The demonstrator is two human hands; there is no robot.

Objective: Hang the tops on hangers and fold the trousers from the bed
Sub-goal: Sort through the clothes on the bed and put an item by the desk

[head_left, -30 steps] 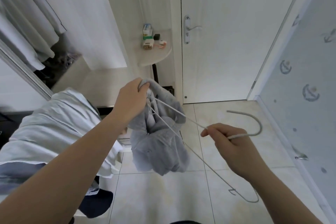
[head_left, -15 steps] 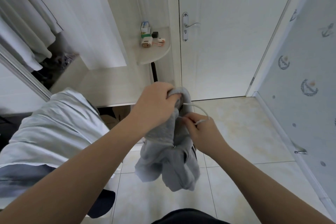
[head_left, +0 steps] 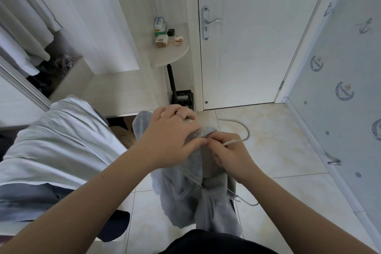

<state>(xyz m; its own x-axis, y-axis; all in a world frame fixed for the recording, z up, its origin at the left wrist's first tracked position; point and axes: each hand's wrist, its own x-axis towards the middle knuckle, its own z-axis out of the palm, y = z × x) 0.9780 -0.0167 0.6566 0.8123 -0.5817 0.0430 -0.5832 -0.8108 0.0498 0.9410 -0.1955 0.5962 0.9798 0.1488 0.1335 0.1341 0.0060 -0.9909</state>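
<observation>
A grey top (head_left: 185,198) hangs bunched in front of me above the tiled floor. My left hand (head_left: 169,138) grips its collar from above. My right hand (head_left: 224,152) pinches the neck of a white wire hanger (head_left: 242,132) right at the collar; the hook curves up to the right, and one hanger end (head_left: 247,202) pokes out low on the right of the top. Most of the hanger is hidden inside the fabric. Pale blue and dark clothes (head_left: 51,150) lie heaped at the left.
A white closed door (head_left: 247,47) stands ahead, with a small corner shelf (head_left: 171,53) holding a few small items to its left. An open wardrobe (head_left: 24,43) with hanging clothes is at the far left. A patterned wall (head_left: 340,88) runs along the right.
My right hand brought the hanger from out at the right in to the collar, and the hanger went inside the grey top. Both hands now meet at the collar.
</observation>
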